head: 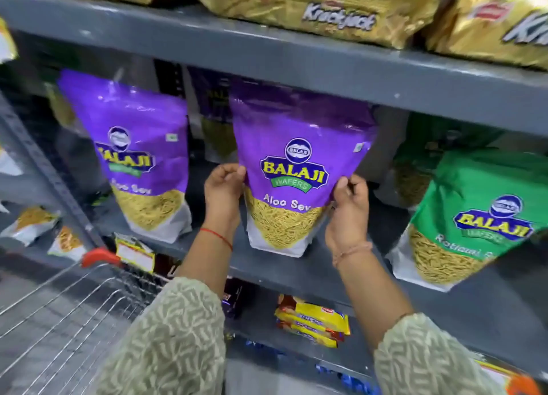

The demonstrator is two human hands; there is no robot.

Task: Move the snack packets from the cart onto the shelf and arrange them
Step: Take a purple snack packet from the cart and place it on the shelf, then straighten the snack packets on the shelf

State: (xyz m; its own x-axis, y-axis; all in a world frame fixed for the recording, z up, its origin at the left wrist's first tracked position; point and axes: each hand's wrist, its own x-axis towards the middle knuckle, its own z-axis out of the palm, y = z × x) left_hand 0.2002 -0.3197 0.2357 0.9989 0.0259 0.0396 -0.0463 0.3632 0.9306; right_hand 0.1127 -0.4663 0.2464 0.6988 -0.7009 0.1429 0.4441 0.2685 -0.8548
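Both hands, left hand and right hand, pinch the side edges of the purple Aloo Sev packet standing on the grey shelf. Another purple packet stands at nine o'clock. It looks light, crinkly and slippery, best held at the side seams.

Two hands grip one purple Balaji Aloo Sev packet. Left of the grip stands a second purple Aloo Sev packet, a third behind; right of it, one green Balaji packet. Above, two gold Krackjack packs.
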